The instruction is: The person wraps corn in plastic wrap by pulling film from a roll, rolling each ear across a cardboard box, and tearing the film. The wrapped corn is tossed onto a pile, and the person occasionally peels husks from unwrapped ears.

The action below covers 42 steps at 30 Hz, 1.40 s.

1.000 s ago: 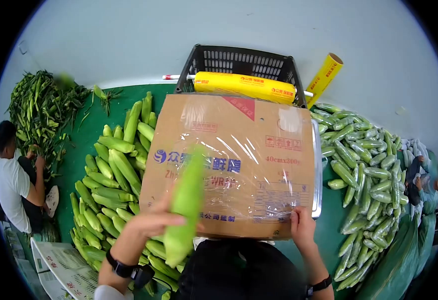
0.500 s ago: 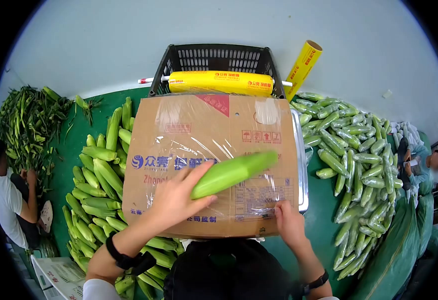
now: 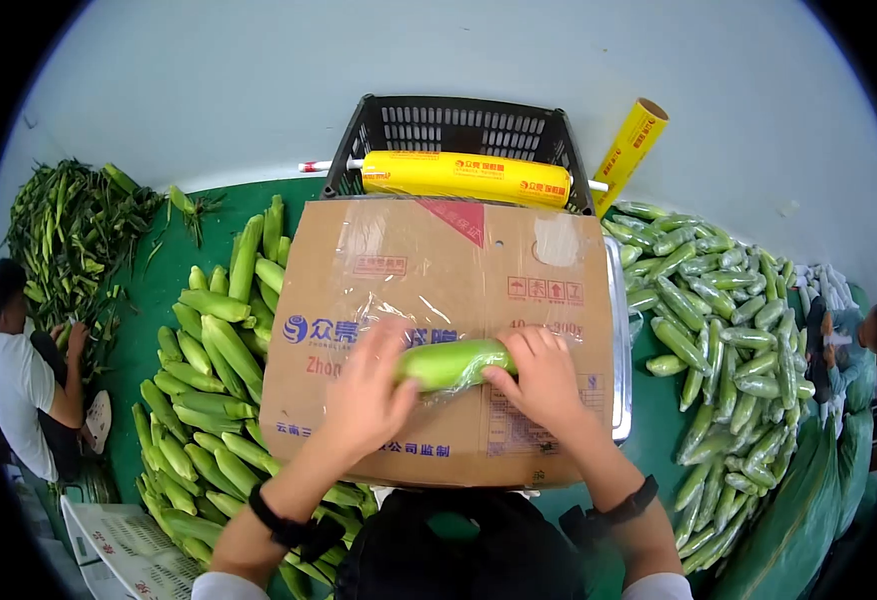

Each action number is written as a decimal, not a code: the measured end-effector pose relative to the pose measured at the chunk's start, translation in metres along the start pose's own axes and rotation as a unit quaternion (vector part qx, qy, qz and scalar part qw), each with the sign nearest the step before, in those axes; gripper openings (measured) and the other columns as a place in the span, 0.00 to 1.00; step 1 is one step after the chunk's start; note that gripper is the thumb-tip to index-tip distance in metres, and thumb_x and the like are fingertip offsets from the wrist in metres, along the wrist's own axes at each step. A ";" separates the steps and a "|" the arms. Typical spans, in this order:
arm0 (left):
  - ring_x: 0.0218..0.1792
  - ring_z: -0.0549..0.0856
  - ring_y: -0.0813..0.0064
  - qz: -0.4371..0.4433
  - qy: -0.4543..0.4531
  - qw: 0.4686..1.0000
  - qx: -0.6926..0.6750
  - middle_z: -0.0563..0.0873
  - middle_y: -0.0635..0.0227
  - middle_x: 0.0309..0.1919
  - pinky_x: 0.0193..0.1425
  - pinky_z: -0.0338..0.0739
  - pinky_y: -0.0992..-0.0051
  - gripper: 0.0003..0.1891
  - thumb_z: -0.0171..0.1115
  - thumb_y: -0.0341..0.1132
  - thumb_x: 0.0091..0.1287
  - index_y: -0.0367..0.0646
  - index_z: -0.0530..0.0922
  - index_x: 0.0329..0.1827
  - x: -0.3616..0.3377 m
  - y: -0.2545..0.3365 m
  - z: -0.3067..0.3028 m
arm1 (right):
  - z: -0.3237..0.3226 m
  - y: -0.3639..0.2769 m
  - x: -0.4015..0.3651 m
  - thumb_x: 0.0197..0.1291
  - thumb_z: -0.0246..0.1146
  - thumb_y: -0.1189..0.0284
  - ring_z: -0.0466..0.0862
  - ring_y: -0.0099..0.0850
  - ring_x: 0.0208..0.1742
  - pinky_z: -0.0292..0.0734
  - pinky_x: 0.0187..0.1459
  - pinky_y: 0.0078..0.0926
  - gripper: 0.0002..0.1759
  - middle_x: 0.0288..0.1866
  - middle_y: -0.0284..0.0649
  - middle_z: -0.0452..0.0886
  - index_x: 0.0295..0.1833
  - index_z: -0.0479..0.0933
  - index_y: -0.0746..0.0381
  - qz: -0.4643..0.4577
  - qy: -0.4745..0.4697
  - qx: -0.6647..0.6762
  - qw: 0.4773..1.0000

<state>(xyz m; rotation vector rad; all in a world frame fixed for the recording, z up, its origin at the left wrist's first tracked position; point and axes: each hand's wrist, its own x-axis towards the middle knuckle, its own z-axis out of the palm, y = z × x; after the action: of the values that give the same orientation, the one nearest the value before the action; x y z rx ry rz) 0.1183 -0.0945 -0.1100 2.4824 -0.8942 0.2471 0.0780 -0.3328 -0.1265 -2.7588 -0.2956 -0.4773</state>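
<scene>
A green ear of corn in its husk (image 3: 454, 364) lies crosswise over the cardboard box (image 3: 349, 265), with shiny cling film showing around it. My left hand (image 3: 369, 385) closes around its left end, the fingers a little blurred. At the right end, my right hand (image 3: 544, 378) grips with the thumb in front and fingers over the top. Beyond the box, a yellow roll of cling film (image 3: 469, 178) rests on a rod across a black plastic crate (image 3: 459, 112).
Unwrapped corn (image 3: 209, 420) is heaped on the left, film-wrapped corn (image 3: 734, 340) on the right. A yellow tube (image 3: 631, 155) leans by the crate. Loose husks (image 3: 69, 230) lie far left near a seated person (image 3: 29, 385); another person (image 3: 849, 345) sits far right. A white crate (image 3: 124, 550) stands lower left.
The corn has come down toward me onto the box and turned nearly level. My right hand has moved from the box's lower right edge up to the corn's right end.
</scene>
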 end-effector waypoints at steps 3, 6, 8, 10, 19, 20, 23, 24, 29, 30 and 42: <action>0.56 0.79 0.59 -0.076 0.000 0.997 -0.023 0.75 0.60 0.60 0.47 0.81 0.66 0.27 0.66 0.37 0.58 0.45 0.73 0.61 -0.062 -0.026 -0.005 | 0.010 0.005 -0.001 0.56 0.63 0.51 0.75 0.41 0.46 0.70 0.47 0.39 0.24 0.44 0.40 0.75 0.47 0.76 0.60 0.034 0.022 0.004 0.999; 0.54 0.80 0.59 0.003 -0.012 1.000 -0.015 0.78 0.60 0.55 0.48 0.80 0.66 0.18 0.66 0.31 0.56 0.41 0.78 0.51 -0.083 -0.050 -0.008 | 0.013 0.001 0.004 0.57 0.63 0.51 0.75 0.39 0.45 0.70 0.45 0.39 0.22 0.42 0.39 0.74 0.44 0.78 0.59 0.054 0.025 -0.012 0.998; 0.49 0.82 0.59 -0.002 0.049 0.998 -0.046 0.82 0.60 0.49 0.46 0.80 0.66 0.12 0.67 0.27 0.54 0.40 0.81 0.42 -0.050 -0.057 -0.028 | 0.013 0.003 0.008 0.56 0.63 0.51 0.75 0.39 0.43 0.71 0.43 0.39 0.21 0.41 0.39 0.74 0.41 0.78 0.58 0.032 0.054 -0.028 0.998; 0.39 0.85 0.61 0.034 0.126 0.988 0.079 0.85 0.58 0.39 0.45 0.78 0.66 0.10 0.66 0.22 0.52 0.40 0.83 0.37 0.012 -0.035 -0.059 | 0.015 0.006 0.011 0.56 0.64 0.52 0.75 0.37 0.42 0.72 0.40 0.37 0.19 0.40 0.38 0.74 0.39 0.78 0.58 0.037 0.056 -0.010 0.998; 0.27 0.85 0.51 0.007 -0.228 0.972 0.064 0.82 0.49 0.22 0.36 0.79 0.55 0.22 0.61 0.39 0.62 0.29 0.75 0.53 0.060 -0.003 -0.027 | 0.001 -0.003 0.024 0.62 0.58 0.51 0.81 0.45 0.28 0.76 0.29 0.42 0.21 0.27 0.44 0.78 0.35 0.77 0.61 0.097 -0.068 -0.022 0.993; 0.33 0.86 0.50 -0.054 -0.289 0.954 0.055 0.84 0.43 0.28 0.40 0.80 0.56 0.29 0.61 0.41 0.63 0.26 0.69 0.60 0.042 0.019 -0.035 | -0.011 -0.010 0.024 0.63 0.56 0.50 0.82 0.47 0.26 0.77 0.28 0.44 0.23 0.25 0.47 0.79 0.36 0.77 0.61 0.130 -0.141 -0.020 0.981; 0.59 0.74 0.40 0.040 -0.197 0.978 0.063 0.72 0.30 0.56 0.60 0.70 0.52 0.39 0.58 0.47 0.66 0.25 0.56 0.69 -0.020 0.035 -0.025 | -0.034 -0.026 0.005 0.66 0.52 0.48 0.82 0.51 0.23 0.77 0.28 0.48 0.26 0.20 0.50 0.79 0.41 0.72 0.63 0.138 -0.258 0.050 0.955; 0.64 0.68 0.38 0.028 -0.209 0.977 0.044 0.66 0.30 0.61 0.65 0.65 0.50 0.40 0.58 0.48 0.66 0.26 0.55 0.70 -0.026 0.037 -0.023 | -0.033 -0.025 0.001 0.66 0.52 0.47 0.82 0.52 0.23 0.76 0.28 0.49 0.26 0.19 0.50 0.78 0.41 0.71 0.62 0.135 -0.239 0.055 0.960; 0.73 0.56 0.42 -0.034 -0.188 0.980 0.049 0.58 0.34 0.69 0.74 0.48 0.48 0.40 0.56 0.50 0.67 0.30 0.53 0.73 0.007 0.018 0.007 | -0.034 -0.025 0.010 0.58 0.63 0.55 0.81 0.45 0.45 0.76 0.45 0.47 0.23 0.42 0.48 0.80 0.51 0.71 0.60 0.005 -0.070 0.023 0.997; 0.73 0.55 0.44 -0.037 -0.163 0.984 0.064 0.57 0.35 0.70 0.75 0.46 0.48 0.40 0.56 0.50 0.67 0.32 0.53 0.74 0.021 0.008 0.015 | -0.032 -0.024 0.009 0.56 0.65 0.57 0.80 0.43 0.50 0.74 0.50 0.46 0.25 0.48 0.47 0.80 0.54 0.71 0.60 -0.073 0.011 0.015 0.997; 0.24 0.85 0.61 0.054 -0.137 0.984 0.096 0.85 0.58 0.25 0.26 0.80 0.66 0.22 0.58 0.52 0.65 0.38 0.81 0.36 0.037 0.016 -0.003 | -0.004 -0.011 0.016 0.43 0.70 0.53 0.74 0.33 0.50 0.69 0.54 0.34 0.30 0.40 0.37 0.75 0.46 0.72 0.61 -0.097 -0.207 -0.026 0.973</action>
<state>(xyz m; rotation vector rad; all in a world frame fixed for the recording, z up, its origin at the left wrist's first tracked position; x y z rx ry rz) 0.1371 -0.1239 -0.0892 2.6940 -1.1695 0.0263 0.0884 -0.3215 -0.1143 -2.8748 -0.6647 0.0561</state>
